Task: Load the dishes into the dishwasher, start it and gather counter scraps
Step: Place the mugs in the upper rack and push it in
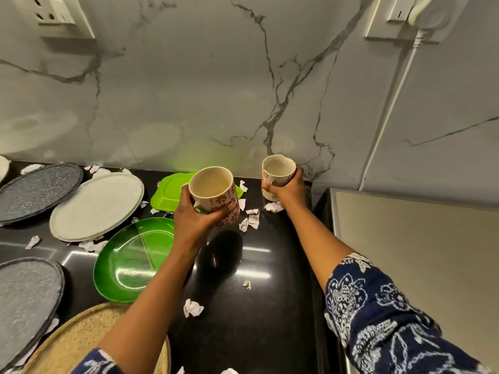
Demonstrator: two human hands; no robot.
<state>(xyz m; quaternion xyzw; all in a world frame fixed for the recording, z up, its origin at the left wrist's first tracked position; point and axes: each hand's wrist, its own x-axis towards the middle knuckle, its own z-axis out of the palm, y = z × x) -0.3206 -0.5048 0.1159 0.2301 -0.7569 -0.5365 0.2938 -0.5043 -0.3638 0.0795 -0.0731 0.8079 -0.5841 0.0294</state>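
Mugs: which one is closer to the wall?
The mug in the right hand, beside the marble wall; the left hand holds the other mug farther out.

You hold two patterned mugs: the near mug [212,186] in your left hand [194,220], the far mug [278,170] in your right hand [291,191]. Left of your left hand lie two grey plates, the upper grey plate [37,190] and the lower grey plate [24,298]. There too are one white plate [97,203], one round green plate [129,255], one square green plate [167,193] and one woven mat [81,336]. You have over a dozen paper scraps [193,307] around both hands, but some hide under plates, so no exact count.
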